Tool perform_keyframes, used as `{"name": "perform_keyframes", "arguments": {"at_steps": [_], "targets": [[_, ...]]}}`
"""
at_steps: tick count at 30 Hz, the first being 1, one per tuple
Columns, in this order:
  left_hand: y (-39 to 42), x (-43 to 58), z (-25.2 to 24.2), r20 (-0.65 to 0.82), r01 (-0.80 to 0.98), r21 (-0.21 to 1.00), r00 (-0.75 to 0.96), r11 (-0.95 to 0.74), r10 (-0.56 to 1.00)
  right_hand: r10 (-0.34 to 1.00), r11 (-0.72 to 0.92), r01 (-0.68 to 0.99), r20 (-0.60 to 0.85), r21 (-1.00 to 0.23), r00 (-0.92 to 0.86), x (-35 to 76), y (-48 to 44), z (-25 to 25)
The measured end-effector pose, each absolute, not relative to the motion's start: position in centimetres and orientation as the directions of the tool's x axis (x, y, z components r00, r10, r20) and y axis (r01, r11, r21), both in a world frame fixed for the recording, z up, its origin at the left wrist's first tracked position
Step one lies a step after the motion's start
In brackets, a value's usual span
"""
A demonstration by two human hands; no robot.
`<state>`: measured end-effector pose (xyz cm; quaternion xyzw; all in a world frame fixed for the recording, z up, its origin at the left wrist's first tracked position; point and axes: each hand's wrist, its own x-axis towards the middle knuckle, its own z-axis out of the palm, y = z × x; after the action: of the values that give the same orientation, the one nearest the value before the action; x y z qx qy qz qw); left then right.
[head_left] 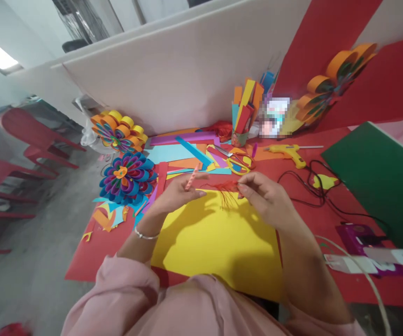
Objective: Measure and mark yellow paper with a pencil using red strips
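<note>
Head view: I note left hand [177, 192] pinching pink striped paper stick [191, 178]; right hand [265, 197] pinching red fringed paper strip [224, 188], seemingly flimsy, tear-prone; best gripped at its uncut edge.

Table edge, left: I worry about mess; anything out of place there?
Yes. Loose paper scraps lie scattered beside the blue paper flower, and some seem to stick out past the red table edge.

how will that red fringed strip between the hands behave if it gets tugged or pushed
Probably floppy: the red fringed strip sags between the left hand, which also grips a pink striped stick, and the right hand, with thin strands hanging toward the yellow sheet. Likely very light and easy to tear, since the strands look very fine.
</note>
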<state>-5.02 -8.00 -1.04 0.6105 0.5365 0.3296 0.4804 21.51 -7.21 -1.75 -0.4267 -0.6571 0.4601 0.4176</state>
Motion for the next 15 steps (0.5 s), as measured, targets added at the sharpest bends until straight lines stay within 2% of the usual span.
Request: {"name": "perform_keyframes", "arguments": {"at_steps": [2,6,10,15], "targets": [[-6.9,-3.8,-1.7,-0.141,0.304,0.951,0.263,0.057,0.954,0.955,0.173,0.159,0.126,-0.972,-0.269,21.7,-7.2,-2.1],[-5.4,-2.8,-2.7,-0.177,0.315,0.944,0.247,0.094,0.953,0.978,0.091,0.162,0.058,-0.983,-0.199,22.4,-7.3,-3.0],[-1.2,-2.8,-2.3,-0.093,0.351,0.936,0.135,0.041,0.986,0.996,0.060,0.258,0.040,-0.964,-0.082,22.7,-8.4,-5.1],[9.3,-2.7,-0.5,0.066,0.529,0.848,-0.035,-0.037,0.997,0.988,-0.007,0.257,-0.047,-0.966,-0.150,22.8,-10.9,-8.4]]}}
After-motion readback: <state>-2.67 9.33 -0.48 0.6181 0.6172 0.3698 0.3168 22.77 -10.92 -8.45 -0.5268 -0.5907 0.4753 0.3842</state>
